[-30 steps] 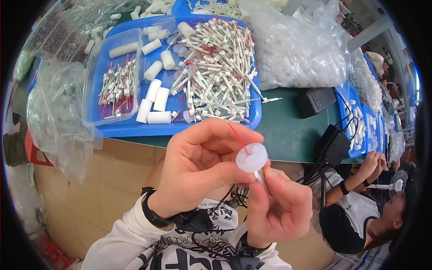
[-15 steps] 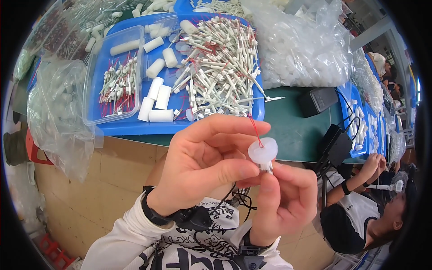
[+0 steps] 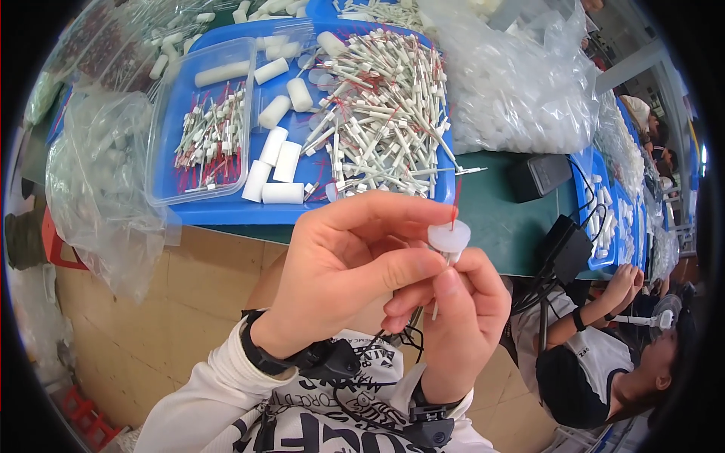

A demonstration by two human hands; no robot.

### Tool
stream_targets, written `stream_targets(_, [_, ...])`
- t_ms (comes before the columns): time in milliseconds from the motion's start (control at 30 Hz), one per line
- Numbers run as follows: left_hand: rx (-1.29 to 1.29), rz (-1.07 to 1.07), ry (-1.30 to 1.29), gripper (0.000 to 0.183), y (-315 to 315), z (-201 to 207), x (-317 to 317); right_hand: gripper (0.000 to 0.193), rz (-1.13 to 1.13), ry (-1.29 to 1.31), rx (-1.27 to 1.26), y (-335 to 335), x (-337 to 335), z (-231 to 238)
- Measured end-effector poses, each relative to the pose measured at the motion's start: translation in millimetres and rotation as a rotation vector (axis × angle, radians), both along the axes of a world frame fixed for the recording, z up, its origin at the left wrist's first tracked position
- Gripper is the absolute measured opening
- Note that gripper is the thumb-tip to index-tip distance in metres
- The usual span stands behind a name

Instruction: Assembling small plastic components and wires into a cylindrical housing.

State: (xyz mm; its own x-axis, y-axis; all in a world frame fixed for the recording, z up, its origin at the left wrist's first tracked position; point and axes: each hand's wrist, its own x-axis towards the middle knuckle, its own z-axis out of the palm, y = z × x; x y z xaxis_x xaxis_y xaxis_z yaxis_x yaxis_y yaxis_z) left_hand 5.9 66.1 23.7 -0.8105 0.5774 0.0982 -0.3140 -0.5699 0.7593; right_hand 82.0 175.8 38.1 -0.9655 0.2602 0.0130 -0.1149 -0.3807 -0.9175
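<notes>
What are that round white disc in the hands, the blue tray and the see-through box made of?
White disc: probably plastic or silicone, satiny; it looks milky. Blue tray: likely hard, smooth plastic; even colour, rounded corners. Clear box: likely thin, shiny plastic; its edges gleam and blue shows through.

Green tabletop (image 3: 495, 230) beneath blue tray (image 3: 242, 214), black box (image 3: 539, 178) and, apparently, bulging clear bag (image 3: 521, 94)

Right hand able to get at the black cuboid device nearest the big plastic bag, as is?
Probably yes: the way over the green tabletop to the black cuboid device looks free. But the right hand holds the white disc piece, so it'd likely let go first.
</notes>
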Motion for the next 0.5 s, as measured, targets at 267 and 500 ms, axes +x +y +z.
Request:
stream_targets(267, [-0.037,-0.082,-0.063,0.027,-12,-2,-12,0.019,0.174,-0.044,-0.310,3,-8,-7])
stream_targets(500, [0.019,-0.037,-0.116,0.023,-23,-6,-14,0.020,0.192,-0.072,-0.294,-9,-17,-9])
